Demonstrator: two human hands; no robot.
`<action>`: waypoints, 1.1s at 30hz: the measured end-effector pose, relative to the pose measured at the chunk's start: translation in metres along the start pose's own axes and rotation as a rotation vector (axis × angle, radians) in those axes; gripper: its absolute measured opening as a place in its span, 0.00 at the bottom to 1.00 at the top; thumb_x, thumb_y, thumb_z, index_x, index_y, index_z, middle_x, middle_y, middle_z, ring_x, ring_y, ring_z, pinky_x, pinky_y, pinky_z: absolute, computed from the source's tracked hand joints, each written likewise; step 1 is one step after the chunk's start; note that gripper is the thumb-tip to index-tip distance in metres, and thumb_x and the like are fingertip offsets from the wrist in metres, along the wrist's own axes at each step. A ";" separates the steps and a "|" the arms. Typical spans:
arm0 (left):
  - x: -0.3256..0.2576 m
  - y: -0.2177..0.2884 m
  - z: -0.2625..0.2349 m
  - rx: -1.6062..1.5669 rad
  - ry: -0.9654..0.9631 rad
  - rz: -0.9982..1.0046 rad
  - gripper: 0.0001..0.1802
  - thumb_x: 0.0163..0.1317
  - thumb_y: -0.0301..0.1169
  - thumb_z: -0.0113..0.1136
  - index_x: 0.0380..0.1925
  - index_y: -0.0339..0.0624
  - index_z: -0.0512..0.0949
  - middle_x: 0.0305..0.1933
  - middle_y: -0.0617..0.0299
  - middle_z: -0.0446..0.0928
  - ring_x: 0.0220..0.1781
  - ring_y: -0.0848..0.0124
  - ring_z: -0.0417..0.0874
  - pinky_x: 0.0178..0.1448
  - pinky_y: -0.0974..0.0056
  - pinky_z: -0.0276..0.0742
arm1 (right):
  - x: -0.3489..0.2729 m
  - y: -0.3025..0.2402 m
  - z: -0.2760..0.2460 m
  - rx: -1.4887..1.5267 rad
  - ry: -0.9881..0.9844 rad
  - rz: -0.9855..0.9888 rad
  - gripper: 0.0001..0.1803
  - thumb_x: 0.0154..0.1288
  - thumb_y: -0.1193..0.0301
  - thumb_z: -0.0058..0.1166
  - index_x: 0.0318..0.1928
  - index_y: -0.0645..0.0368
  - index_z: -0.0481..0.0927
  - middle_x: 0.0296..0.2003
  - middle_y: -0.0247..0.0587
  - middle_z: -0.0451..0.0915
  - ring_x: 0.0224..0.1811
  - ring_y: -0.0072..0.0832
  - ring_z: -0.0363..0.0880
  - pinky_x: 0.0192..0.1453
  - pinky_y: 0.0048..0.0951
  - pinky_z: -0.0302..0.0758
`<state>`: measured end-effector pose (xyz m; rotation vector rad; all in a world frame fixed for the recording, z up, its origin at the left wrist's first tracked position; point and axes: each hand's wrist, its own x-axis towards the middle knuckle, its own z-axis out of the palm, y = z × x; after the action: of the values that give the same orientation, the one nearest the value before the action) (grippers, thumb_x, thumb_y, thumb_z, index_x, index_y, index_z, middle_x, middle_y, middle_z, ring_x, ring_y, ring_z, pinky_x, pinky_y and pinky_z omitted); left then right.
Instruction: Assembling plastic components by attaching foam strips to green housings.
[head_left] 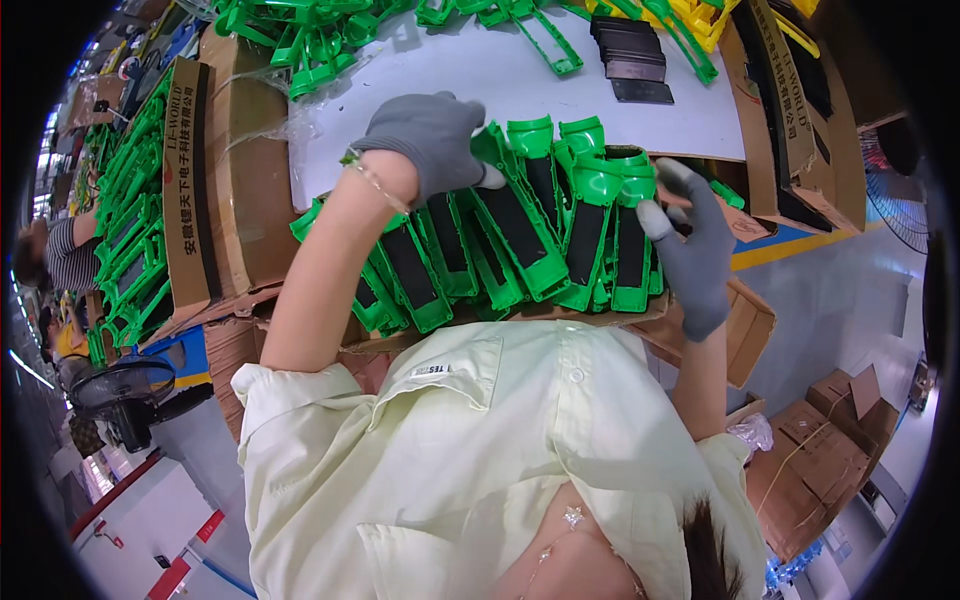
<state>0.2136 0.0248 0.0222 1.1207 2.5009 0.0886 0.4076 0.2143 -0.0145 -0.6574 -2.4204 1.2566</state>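
A white tabletop point(640, 125) spreads in front of the person, with green plastic parts point(310, 45) heaped at its far left, a stack of black panels point(630, 60) and yellow parts point(690, 25) at its far right. Green frames with dark inserts point(520, 225) lean in a packed row between the table and the person's shirt point(520, 410). The gloved left hand point(430, 140) bends over the row's upper ends, and the gloved right hand point(690, 250) curls beside the rightmost rounded ends, thumb and finger apart; whether either grasps a frame, I cannot tell. Around them are a grey floor point(825, 290) with a yellow line point(790, 250), a black fan point(125, 400) on the left and brown cartons point(810, 460) at lower right. Dark printing marks the left carton point(187, 190) and the right carton point(790, 90); small dark lettering sits above the shirt pocket point(450, 385).
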 end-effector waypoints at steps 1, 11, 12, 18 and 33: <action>0.000 0.005 -0.006 0.136 -0.074 -0.079 0.36 0.46 0.58 0.63 0.49 0.43 0.74 0.45 0.50 0.77 0.50 0.54 0.77 0.54 0.55 0.71 | 0.001 0.004 0.000 0.000 0.006 -0.005 0.30 0.52 0.61 0.62 0.55 0.61 0.72 0.44 0.40 0.77 0.45 0.26 0.74 0.49 0.28 0.71; -0.003 -0.006 0.051 -0.223 0.067 0.174 0.49 0.43 0.70 0.57 0.51 0.36 0.70 0.35 0.42 0.78 0.42 0.49 0.80 0.48 0.54 0.73 | -0.005 0.017 0.032 -0.510 -0.156 -0.407 0.44 0.48 0.51 0.63 0.64 0.54 0.62 0.61 0.54 0.64 0.67 0.51 0.55 0.68 0.45 0.55; -0.002 -0.008 0.059 -0.190 0.107 0.250 0.48 0.44 0.69 0.56 0.50 0.36 0.69 0.33 0.43 0.78 0.40 0.48 0.80 0.45 0.54 0.74 | -0.012 0.019 0.036 -0.462 -0.151 -0.388 0.45 0.49 0.51 0.62 0.64 0.57 0.60 0.61 0.54 0.62 0.68 0.51 0.54 0.69 0.46 0.53; -0.009 -0.014 0.051 -0.225 0.118 0.149 0.47 0.49 0.67 0.55 0.59 0.41 0.64 0.49 0.44 0.75 0.52 0.49 0.76 0.53 0.55 0.71 | -0.012 0.013 0.039 -0.283 -0.100 -0.357 0.44 0.52 0.56 0.61 0.65 0.63 0.57 0.62 0.53 0.61 0.69 0.43 0.55 0.69 0.40 0.53; -0.028 -0.039 0.083 -0.177 0.183 0.118 0.28 0.53 0.56 0.56 0.38 0.42 0.77 0.35 0.49 0.78 0.40 0.48 0.78 0.46 0.50 0.72 | 0.064 -0.008 0.060 -0.474 -0.377 -0.678 0.28 0.54 0.57 0.57 0.54 0.57 0.74 0.47 0.51 0.75 0.52 0.44 0.72 0.56 0.38 0.69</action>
<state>0.2344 -0.0308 -0.0537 1.2328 2.5210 0.4557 0.3225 0.2045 -0.0358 0.3358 -2.8934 0.5636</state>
